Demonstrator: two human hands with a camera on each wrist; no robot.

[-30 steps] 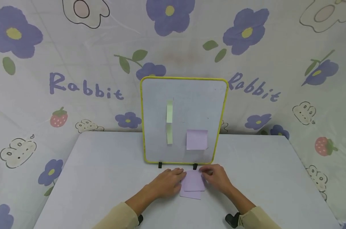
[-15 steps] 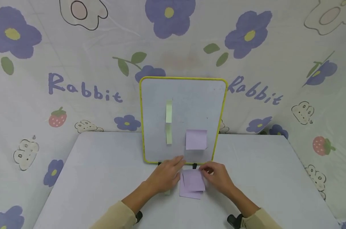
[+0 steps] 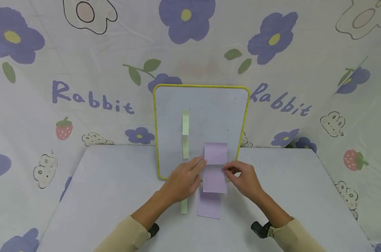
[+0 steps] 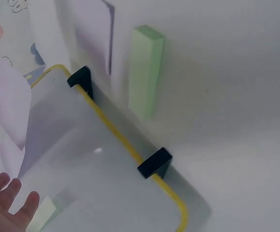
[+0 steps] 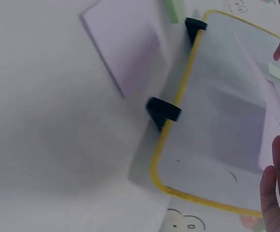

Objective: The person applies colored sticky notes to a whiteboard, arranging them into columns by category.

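A loose purple sticky note [image 3: 214, 179] stands in front of the lower whiteboard, just under another purple note [image 3: 216, 154] stuck there. My right hand [image 3: 243, 175] pinches the loose note by its upper right corner. My left hand [image 3: 184, 178] is at its upper left edge, fingers mostly straight; whether they touch the paper is hard to tell. In the right wrist view the held note [image 5: 268, 87] bends away from the board. On the table below lies a purple sticky note pad [image 3: 209, 208].
The yellow-framed whiteboard [image 3: 171, 147] stands on black feet [image 4: 155, 163] at the table's back. Two pale green strips [image 3: 185, 122] stick to it, one above the other. A green strip pad [image 4: 146, 72] lies on the table left of the purple pad.
My right hand has peeled the top note off the purple pad and raised it to the whiteboard. My left hand has left the pad and moved up beside the note, uncovering the green pad.
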